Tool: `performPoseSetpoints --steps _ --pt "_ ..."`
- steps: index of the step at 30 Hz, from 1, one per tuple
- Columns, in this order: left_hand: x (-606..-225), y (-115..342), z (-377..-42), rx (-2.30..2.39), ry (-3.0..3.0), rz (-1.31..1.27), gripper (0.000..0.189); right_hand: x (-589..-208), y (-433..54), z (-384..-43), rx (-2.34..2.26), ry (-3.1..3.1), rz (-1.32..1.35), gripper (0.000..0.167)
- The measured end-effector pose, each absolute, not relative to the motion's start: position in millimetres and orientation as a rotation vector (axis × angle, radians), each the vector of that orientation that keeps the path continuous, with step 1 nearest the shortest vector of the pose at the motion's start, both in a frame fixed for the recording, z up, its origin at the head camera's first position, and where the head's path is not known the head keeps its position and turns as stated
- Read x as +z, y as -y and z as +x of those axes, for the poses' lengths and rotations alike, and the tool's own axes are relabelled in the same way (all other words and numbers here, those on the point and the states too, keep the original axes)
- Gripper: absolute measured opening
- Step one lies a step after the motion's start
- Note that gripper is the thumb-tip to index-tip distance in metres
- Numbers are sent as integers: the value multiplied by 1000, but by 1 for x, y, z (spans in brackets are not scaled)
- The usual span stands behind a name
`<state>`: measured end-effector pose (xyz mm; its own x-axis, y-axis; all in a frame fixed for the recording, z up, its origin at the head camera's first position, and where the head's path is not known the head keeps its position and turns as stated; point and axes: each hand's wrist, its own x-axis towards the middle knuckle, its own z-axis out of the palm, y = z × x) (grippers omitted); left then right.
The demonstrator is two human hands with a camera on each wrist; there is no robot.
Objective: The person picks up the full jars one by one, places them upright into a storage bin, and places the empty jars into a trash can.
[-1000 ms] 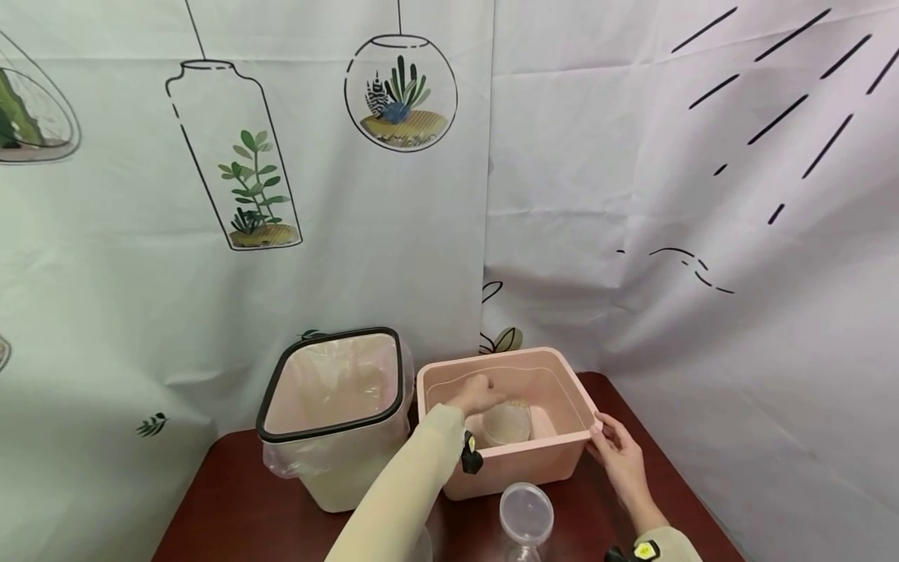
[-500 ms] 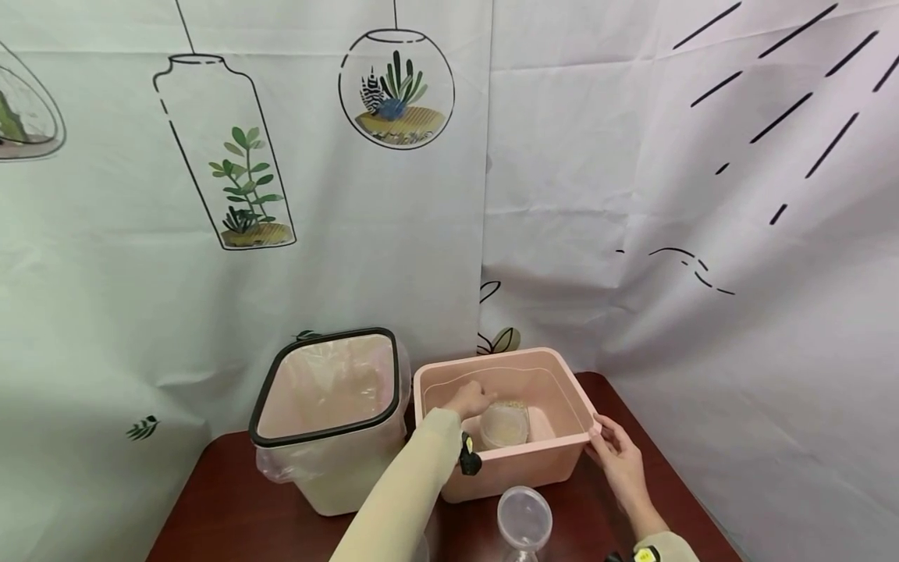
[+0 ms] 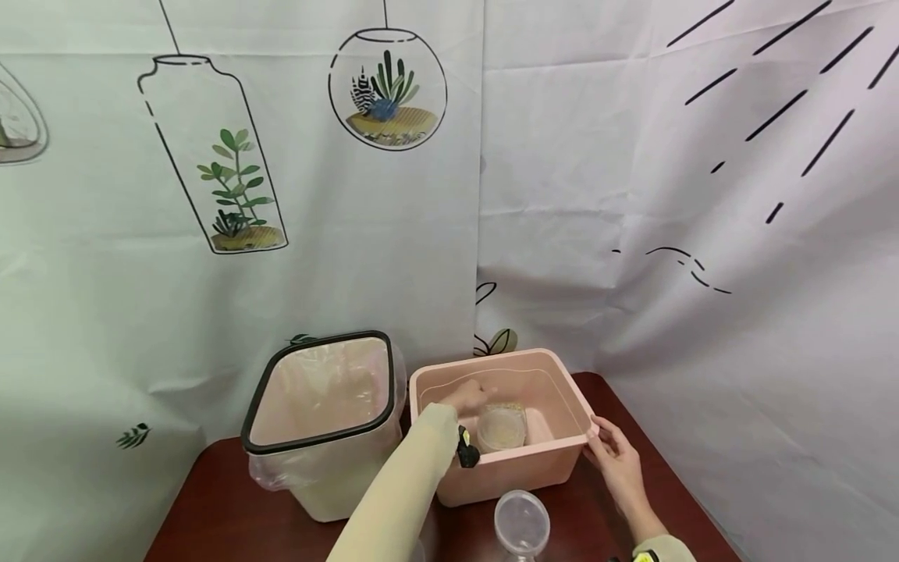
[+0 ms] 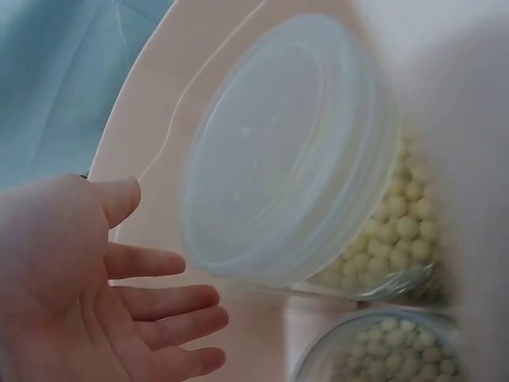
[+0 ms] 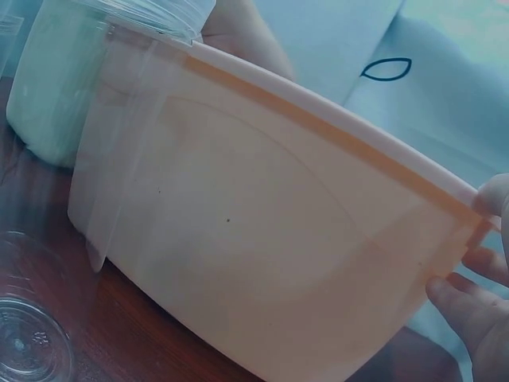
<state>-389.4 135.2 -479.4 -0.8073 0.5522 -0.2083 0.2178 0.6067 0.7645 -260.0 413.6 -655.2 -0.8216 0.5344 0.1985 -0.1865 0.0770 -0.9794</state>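
Left hand (image 4: 111, 306): released, fingers extending just beside the jar (image 4: 270, 159)
Jar: sitting inside the tub (image 3: 513, 478)
Right hand (image 3: 620, 464): gripping the tub's corner
Embossing (image 5: 38, 337): I am finding it too small to read

Inside the pink tub (image 3: 541, 471), near its left edge, the left hand (image 3: 469, 395) sits slightly lower, its fingers less bunched. More beads (image 3: 507, 406) show behind the jar's lid (image 3: 502, 431). The head view drifts, placing the bin (image 3: 344, 472) farther left.
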Motion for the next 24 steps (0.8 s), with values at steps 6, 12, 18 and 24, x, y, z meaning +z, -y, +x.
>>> performPoseSetpoints --steps 6,12,18,24 --pt "-477 -132 -395 1061 -2356 642 40 -649 -409 -258 1807 1837 -361 47" --pt "-488 -135 -405 1069 -2343 632 36 -648 -411 -258 1803 1844 -355 48" --pt "-499 -127 -406 1011 -2354 725 37 -656 -413 -254 1832 1832 -344 48" --pt "-495 -124 -411 829 -2431 775 29 -653 -415 -257 1843 1823 -330 48"
